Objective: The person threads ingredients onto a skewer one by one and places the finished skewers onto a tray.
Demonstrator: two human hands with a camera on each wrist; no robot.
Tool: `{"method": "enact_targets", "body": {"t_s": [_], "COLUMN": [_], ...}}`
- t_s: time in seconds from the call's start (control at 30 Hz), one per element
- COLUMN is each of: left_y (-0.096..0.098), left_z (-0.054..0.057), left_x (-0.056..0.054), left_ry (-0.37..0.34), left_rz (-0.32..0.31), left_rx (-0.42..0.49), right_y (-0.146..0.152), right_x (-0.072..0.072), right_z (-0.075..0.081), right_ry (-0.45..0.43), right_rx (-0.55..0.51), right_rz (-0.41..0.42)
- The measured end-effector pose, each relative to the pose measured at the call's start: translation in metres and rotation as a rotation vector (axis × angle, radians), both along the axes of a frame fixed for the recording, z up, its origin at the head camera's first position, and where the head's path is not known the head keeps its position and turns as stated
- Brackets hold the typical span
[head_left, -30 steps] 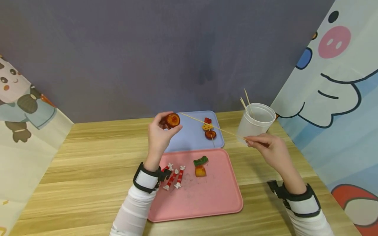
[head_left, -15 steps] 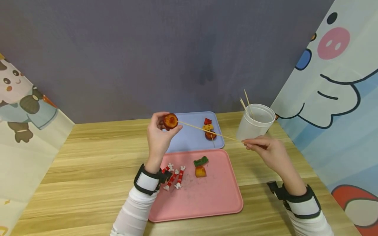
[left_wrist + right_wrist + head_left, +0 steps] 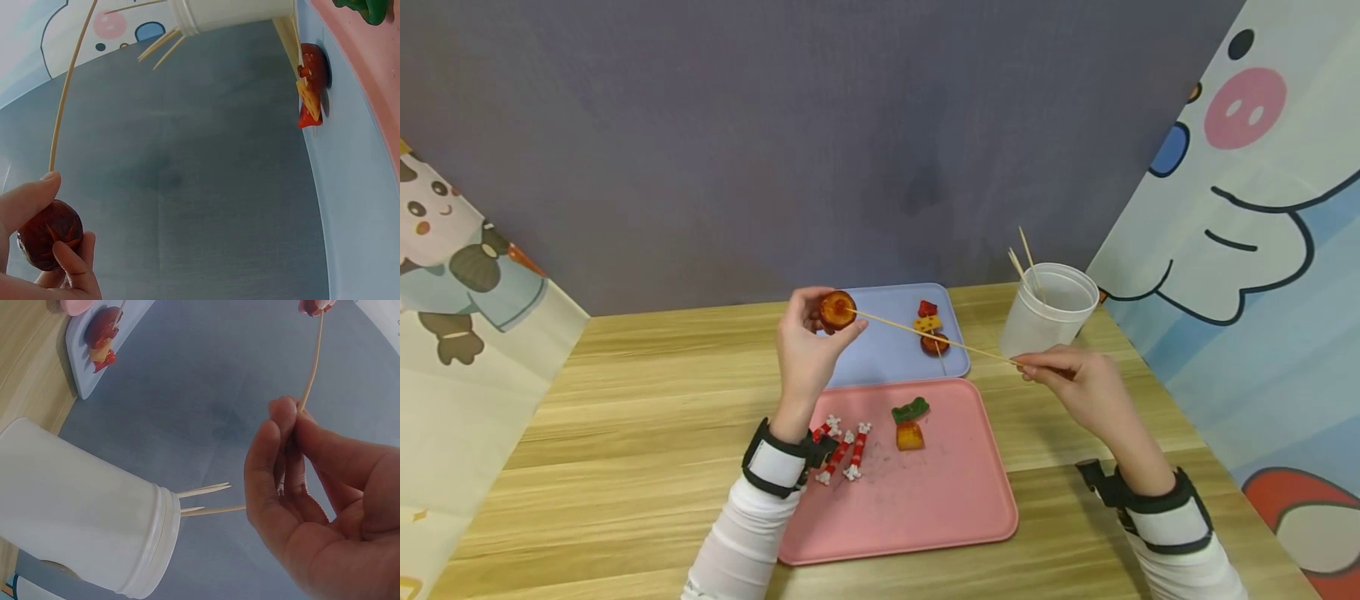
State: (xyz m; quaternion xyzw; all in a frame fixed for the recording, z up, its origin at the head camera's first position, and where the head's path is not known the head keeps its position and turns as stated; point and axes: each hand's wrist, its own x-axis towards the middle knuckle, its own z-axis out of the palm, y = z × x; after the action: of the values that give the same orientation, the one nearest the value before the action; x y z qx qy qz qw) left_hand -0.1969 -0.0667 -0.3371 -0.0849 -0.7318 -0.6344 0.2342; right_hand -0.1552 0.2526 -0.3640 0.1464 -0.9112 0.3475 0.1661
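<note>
Hands (image 3: 805,343) (image 3: 1081,383) in pinches: brown disc (image 3: 837,312) (left), skewer (image 3: 316,359) (right)

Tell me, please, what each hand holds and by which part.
The left hand grips a round, glossy reddish-brown piece by its side; the right hand pinches a thin, pale wooden skewer near the end farther from that piece.

head: forward-down, farther | wrist views: close on hands (image 3: 805,346) | shared: white tub (image 3: 1037,327)
</note>
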Motion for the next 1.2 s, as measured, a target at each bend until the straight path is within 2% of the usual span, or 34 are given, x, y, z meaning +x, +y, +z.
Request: {"method": "enact_targets", "body": {"t_s": [0.37, 0.63, 1.2], "left_y": [-0.0006, -0.0012, -0.0015], "left_z": [-0.002, -0.0019, -0.003], "left_x": [-0.0011, -0.0002, -0.0011], "left_ry": [-0.012, -0.021, -0.049], "left_rz": [0.007, -0.019, -0.062], "left_rx": [0.011, 0.038, 0.072], "right_y": [-0.0005, -0.0011, -0.0019], "right_x": [0.0009, 0.0019, 0.0075], "right_z": [0.0004, 0.0011, 0.0083], "right_ry": [-0.011, -0.021, 0.058], "right_rx": [0.004, -0.007, -0.008], "right_rz": [-0.004, -0.006, 0.01]}}
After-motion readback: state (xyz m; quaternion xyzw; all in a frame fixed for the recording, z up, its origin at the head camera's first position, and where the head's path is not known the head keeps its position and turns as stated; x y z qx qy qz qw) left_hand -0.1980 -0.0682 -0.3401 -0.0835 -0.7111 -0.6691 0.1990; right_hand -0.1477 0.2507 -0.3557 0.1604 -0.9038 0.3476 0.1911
